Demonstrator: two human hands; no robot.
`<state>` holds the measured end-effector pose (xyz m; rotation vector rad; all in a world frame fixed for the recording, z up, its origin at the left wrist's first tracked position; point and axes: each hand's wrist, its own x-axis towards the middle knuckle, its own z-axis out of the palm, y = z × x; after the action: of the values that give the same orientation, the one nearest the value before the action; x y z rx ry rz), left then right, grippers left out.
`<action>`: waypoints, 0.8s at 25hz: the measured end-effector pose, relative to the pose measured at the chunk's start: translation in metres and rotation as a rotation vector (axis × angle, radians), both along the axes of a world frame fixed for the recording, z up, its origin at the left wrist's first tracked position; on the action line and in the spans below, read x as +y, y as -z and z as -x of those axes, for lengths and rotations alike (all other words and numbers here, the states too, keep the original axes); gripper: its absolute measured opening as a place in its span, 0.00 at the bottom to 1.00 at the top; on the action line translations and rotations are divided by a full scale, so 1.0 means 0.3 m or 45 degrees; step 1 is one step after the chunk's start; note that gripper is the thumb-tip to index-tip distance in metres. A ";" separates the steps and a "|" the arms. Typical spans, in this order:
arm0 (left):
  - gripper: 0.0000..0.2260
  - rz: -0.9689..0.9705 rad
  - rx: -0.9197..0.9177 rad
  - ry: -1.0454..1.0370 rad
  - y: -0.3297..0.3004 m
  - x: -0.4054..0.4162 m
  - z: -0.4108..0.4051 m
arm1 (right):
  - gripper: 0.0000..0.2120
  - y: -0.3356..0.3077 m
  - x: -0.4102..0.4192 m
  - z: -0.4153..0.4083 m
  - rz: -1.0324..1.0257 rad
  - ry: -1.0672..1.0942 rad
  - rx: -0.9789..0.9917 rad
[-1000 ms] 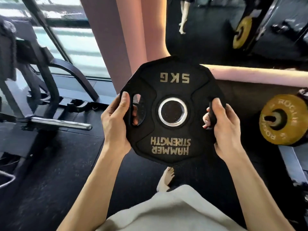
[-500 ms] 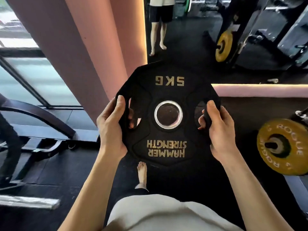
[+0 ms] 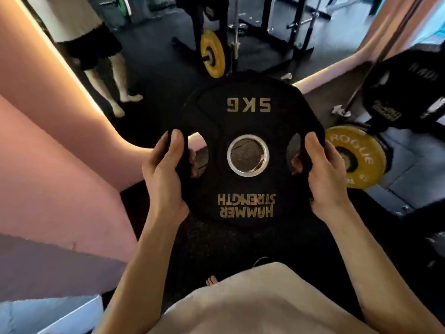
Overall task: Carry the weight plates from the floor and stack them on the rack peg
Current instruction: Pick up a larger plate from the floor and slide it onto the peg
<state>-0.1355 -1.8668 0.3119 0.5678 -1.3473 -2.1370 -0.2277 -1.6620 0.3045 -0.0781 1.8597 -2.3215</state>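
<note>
Black 5 kg weight plate (image 3: 248, 150) held upright at chest height, face toward the wearer, centre hole clear. Left hand (image 3: 163, 174) & right hand (image 3: 325, 174) grip opposite side slots, fingers curled through, thumbs on the face. Yellow plate (image 3: 356, 156) on a peg sits just right, nearer the right hand.

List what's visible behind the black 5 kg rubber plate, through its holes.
Through the black 5 kg rubber plate's steel-ringed centre hole: speckled dark floor. Through the side slots: fingertips of the left hand and right hand. Anything else behind is covered.
</note>
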 end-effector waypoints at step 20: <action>0.06 -0.074 0.134 0.953 -0.140 0.375 1.415 | 0.11 -0.118 0.387 0.854 -0.046 1.059 0.145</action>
<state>-0.5599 -1.7544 0.3537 -0.0627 -1.6057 -2.7393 -0.4837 -1.5459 0.3398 0.7132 2.2926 -2.8059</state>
